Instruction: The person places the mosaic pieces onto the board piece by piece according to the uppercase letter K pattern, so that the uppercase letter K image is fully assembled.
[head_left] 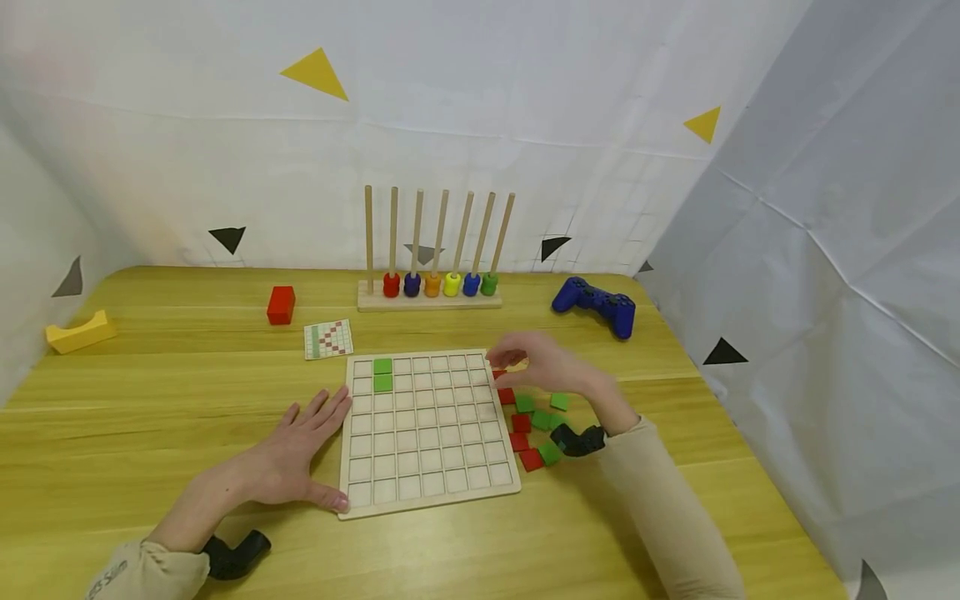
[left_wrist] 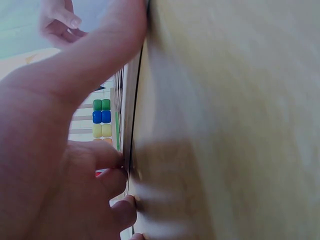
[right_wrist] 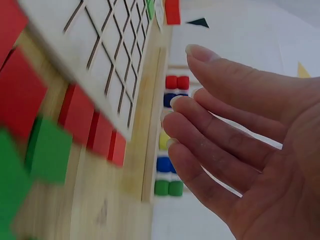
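A square wooden grid board (head_left: 429,439) lies on the table, with two green tiles (head_left: 383,382) in its second column at the far edge. My left hand (head_left: 288,458) rests at the board's left side, fingers spread, fingertips and thumb touching the edge. Over the board's far right corner hovers my right hand (head_left: 551,365). In the right wrist view, that hand's fingers (right_wrist: 215,137) are loosely bent, the thumb apart from them, and nothing shows between. Loose red tiles (head_left: 531,459) and green tiles (head_left: 559,402) lie along the board's right side, some partly hidden by the right hand and wrist.
Behind the board stands a wooden peg rack (head_left: 431,302) with coloured beads. A small pattern card (head_left: 327,340) and a red block (head_left: 281,306) lie left of it, a yellow arch block (head_left: 81,333) farther left. A blue game controller (head_left: 595,305) sits at the back right.
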